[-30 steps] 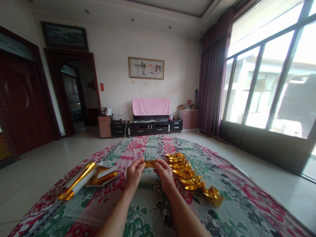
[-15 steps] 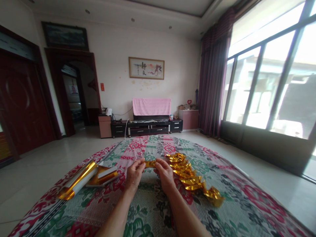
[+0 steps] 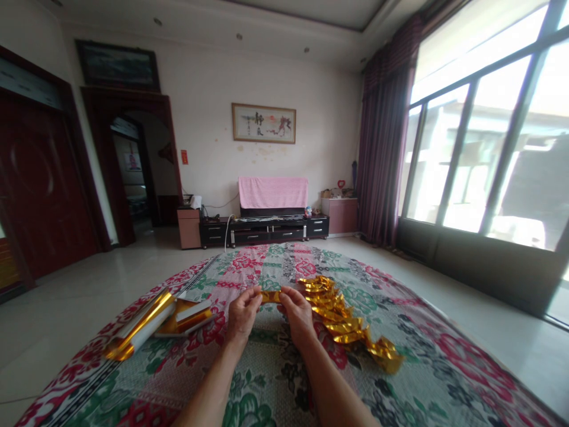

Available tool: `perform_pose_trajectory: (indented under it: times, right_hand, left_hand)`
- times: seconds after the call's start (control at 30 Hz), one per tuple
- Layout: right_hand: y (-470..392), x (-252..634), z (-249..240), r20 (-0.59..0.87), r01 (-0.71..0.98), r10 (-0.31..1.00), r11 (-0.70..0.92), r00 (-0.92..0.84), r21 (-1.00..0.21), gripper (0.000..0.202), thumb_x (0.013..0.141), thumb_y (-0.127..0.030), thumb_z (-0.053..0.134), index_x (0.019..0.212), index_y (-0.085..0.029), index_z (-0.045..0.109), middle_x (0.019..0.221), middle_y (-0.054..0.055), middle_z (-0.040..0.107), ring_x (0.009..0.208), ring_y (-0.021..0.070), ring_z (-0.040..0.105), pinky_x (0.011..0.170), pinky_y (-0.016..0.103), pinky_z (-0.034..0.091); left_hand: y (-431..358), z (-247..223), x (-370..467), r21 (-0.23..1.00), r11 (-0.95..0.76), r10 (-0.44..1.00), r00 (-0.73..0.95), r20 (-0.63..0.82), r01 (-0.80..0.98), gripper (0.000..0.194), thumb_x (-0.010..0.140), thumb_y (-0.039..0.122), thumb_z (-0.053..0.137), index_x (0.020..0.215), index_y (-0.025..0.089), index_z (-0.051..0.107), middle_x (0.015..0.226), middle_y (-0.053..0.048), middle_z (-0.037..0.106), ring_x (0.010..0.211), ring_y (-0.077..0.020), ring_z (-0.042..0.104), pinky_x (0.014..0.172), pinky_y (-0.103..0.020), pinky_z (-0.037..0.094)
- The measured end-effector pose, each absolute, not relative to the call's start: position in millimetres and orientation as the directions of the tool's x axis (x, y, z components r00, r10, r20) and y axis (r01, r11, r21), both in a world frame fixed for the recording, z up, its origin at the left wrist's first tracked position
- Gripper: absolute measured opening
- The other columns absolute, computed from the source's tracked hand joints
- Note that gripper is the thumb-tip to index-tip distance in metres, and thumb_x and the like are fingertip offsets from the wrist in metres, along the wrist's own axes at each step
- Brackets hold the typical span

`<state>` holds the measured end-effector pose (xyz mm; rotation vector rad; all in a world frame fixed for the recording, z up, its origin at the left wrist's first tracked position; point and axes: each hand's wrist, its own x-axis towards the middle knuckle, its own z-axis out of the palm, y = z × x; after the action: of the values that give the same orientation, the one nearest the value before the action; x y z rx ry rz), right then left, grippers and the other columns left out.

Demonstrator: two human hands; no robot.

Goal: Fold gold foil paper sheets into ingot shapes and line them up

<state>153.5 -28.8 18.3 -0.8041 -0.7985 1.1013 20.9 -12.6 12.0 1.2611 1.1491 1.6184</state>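
Between my two hands a small strip of shiny gold foil paper (image 3: 271,296) is stretched level above the cloth. My left hand (image 3: 243,311) pinches its left end between thumb and fingers. On its right end my right hand (image 3: 295,308) is closed in the same kind of pinch. Just right of my right hand lies a row of folded gold foil pieces (image 3: 335,311), overlapping and running toward the near right. To the left of my left hand rest a loosely rolled gold foil sheet with a white back (image 3: 146,326) and a smaller folded stack of gold foil sheets (image 3: 189,317).
A floral cloth in red, green and grey (image 3: 267,356) covers the round surface under my hands. Beyond it a black low cabinet (image 3: 267,232) stands against the wall, with a pink cloth (image 3: 273,193) draped over something on it. Windows (image 3: 471,160) line the right side.
Both hands stay almost in place, still pinching the gold foil strip. The strip's surface appears slightly tilted compared with before; the foil pieces on the cloth have not moved.
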Motion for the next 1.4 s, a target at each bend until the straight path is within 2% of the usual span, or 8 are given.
perform_pose_trajectory:
  times: [0.4,0.67,1.07,1.23,1.4]
  right_hand:
    - [-26.5,153.8,15.2,0.145,-0.446,0.961,0.239,0.236,-0.862,0.035,0.055,-0.036,0.075,0.083,-0.017,0.067,0.079,0.001,0.066,0.065,0.0126,0.060,0.059,0.024,0.049]
    - [-25.5,153.7,14.8,0.158,-0.437,0.953,0.262,0.259,-0.861,0.044,0.053,-0.038,0.076,0.090,-0.017,0.067,0.085,0.004,0.067,0.069,0.0156,0.061,0.058,0.025,0.051]
    - [-27.4,155.6,16.2,0.124,-0.475,0.975,0.199,0.185,-0.857,0.038,0.056,-0.036,0.075,0.088,-0.017,0.067,0.083,0.003,0.067,0.070,0.0147,0.061,0.059,0.023,0.049]
    - [-28.4,155.1,16.2,0.163,-0.475,0.972,0.227,0.172,-0.850,0.042,0.058,-0.037,0.074,0.095,-0.018,0.065,0.083,0.003,0.067,0.068,0.0141,0.062,0.058,0.023,0.049]
    - [-28.0,154.4,15.7,0.188,-0.411,0.959,0.262,0.211,-0.873,0.041,0.058,-0.039,0.072,0.092,-0.017,0.066,0.079,0.003,0.067,0.065,0.0145,0.062,0.057,0.023,0.048]
  left_hand:
    - [-16.2,16.2,22.2,0.955,-0.294,0.933,-0.234,0.275,-0.050,0.040,0.062,0.037,0.065,0.094,0.012,0.068,0.067,-0.002,0.066,0.056,-0.0107,0.054,0.053,-0.020,0.044]
    - [-13.8,13.1,21.1,0.956,-0.288,0.933,-0.242,0.267,-0.052,0.043,0.060,0.039,0.065,0.094,0.013,0.068,0.062,-0.001,0.065,0.053,-0.0105,0.054,0.052,-0.020,0.043]
    - [-13.7,14.8,20.9,0.958,-0.285,0.935,-0.233,0.268,-0.042,0.045,0.063,0.037,0.064,0.102,0.014,0.066,0.082,-0.005,0.068,0.060,-0.0115,0.057,0.052,-0.021,0.043]
    - [-13.4,13.2,20.3,0.958,-0.285,0.934,-0.236,0.269,-0.037,0.044,0.062,0.038,0.065,0.098,0.014,0.067,0.076,-0.004,0.068,0.059,-0.0117,0.057,0.053,-0.021,0.044]
    - [-15.4,15.8,21.3,0.962,-0.270,0.938,-0.239,0.252,-0.045,0.043,0.059,0.039,0.065,0.094,0.014,0.069,0.071,-0.003,0.068,0.058,-0.0123,0.057,0.053,-0.021,0.044]
